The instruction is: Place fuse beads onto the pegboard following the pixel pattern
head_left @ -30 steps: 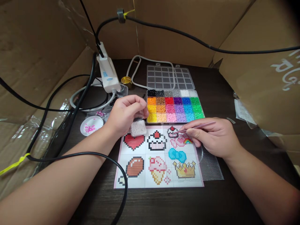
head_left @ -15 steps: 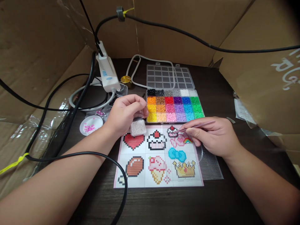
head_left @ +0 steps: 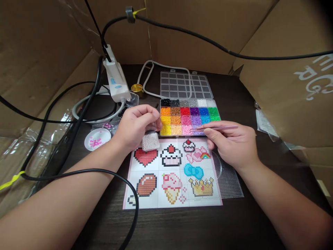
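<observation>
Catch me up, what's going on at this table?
A person is working with bead supplies. Their right hand holds pink tweezers, with the tips at the nearest row of the open bead box, around the pink beads and lavender beads. The left hand is curled close to a small clear case of whitish beads; I can't tell if it holds anything. A pattern sheet lies in front of the bead box.

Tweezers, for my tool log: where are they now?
Head view, right of centre: the tweezers are in the right hand, tips by the pink beads.
</observation>
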`<state>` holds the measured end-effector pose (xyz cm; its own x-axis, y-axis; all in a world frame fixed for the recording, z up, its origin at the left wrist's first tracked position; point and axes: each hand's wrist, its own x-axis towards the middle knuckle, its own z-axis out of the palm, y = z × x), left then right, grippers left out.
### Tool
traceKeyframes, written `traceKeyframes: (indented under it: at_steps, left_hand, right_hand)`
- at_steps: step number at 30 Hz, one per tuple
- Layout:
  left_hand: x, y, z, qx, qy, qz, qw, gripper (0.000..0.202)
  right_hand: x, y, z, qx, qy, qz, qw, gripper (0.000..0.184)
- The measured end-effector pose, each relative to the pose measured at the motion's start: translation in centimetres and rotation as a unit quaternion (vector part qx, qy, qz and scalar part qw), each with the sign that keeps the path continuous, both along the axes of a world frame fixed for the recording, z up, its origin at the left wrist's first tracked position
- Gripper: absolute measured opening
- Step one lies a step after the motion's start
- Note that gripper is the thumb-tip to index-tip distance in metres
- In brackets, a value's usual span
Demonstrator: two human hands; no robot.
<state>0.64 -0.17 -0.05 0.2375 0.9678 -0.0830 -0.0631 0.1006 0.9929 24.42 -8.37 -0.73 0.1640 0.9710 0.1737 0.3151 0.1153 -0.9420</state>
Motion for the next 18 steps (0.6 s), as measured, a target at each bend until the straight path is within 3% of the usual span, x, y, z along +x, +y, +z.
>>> traceKeyframes:
  at_steps: [18]
  left_hand:
    - [-0.03, 0.15, -0.04, 0.016, 0.015, 0.0, 1.0, 0.004]
  right_hand:
    - [-0.27, 0.77, -0.26, -0.031, 0.022, -0.009, 0.999, 0.013]
